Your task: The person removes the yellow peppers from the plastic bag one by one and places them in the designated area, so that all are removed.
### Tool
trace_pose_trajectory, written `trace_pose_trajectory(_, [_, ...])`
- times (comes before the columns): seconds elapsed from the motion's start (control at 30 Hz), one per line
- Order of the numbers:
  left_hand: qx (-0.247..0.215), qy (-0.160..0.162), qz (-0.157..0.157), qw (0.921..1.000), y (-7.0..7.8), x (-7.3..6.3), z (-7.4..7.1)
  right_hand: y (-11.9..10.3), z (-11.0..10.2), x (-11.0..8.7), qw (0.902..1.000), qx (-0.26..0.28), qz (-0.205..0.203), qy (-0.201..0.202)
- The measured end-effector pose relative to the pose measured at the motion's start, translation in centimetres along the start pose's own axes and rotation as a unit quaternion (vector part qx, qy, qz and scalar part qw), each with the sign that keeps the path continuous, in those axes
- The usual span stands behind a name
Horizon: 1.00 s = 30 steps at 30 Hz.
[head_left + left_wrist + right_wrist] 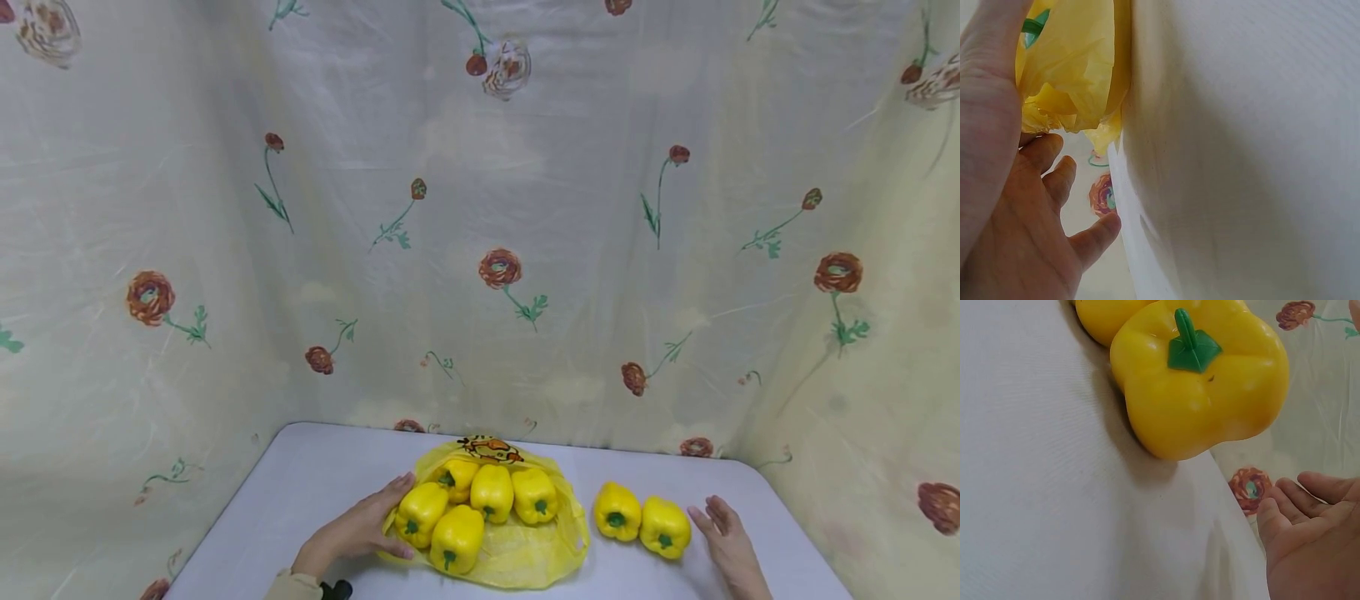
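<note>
My left hand (pixel 362 522) is at the left edge of a thin yellow plastic bag (pixel 532 554), its fingers spread along the bag's side and grasping nothing. Several yellow bell peppers (pixel 457 540) with green stems lie in the bag's open mouth. Up close in the left wrist view, the crinkled bag (pixel 1079 69) hangs beside the palm and loosely bent fingers (pixel 1094 240). To the right of the bag, two more yellow bell peppers (pixel 617 512) sit side by side. My right hand (pixel 727 542) is just right of the outer bell pepper (pixel 1210 387), empty, with a gap between them.
A white table (pixel 315 467) carries everything. Behind it and at both sides hangs a pale curtain (pixel 570 333) printed with flowers. A dark round object (pixel 341 590) shows by the left wrist.
</note>
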State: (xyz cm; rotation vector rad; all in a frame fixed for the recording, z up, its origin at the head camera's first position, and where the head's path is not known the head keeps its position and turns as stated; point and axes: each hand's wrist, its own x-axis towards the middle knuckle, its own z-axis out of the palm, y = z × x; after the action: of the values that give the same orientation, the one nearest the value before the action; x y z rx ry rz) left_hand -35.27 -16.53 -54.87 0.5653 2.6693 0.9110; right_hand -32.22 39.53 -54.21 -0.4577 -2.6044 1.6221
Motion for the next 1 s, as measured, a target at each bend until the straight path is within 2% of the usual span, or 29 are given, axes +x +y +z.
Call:
trace_pose_trajectory(0.3, [0.007,-0.001,-0.003,1.0,0.1,0.0,-0.1,-0.4,-0.3,-0.2,0.9976,0.069,-0.01,-0.002])
trace_pose_trajectory(0.43, [0.004,-0.002,-0.003,1.0,0.0,0.0,-0.1,-0.1,-0.3,0.2,0.9971,0.071,-0.021,0.015])
trace_pose_trajectory(0.67, [0.006,-0.001,-0.004,1.0,-0.1,0.1,0.0,2.6,-0.3,3.6,0.9968,0.064,-0.027,0.039])
trace_pose_trajectory(0.8, [0.009,-0.001,-0.003,1.0,0.0,0.1,0.0,3.6,-0.3,5.0,0.9952,0.075,-0.05,0.039])
trace_pose_trajectory(0.9, [0.011,-0.001,-0.001,0.9999,-0.1,0.1,0.0,2.6,-0.3,4.3,0.9944,0.07,-0.072,0.033])
trace_pose_trajectory(1.0, [0.01,-0.002,0.0,0.9999,-0.1,0.0,0.0,-0.1,-0.3,2.2,0.9947,0.054,-0.082,0.03])
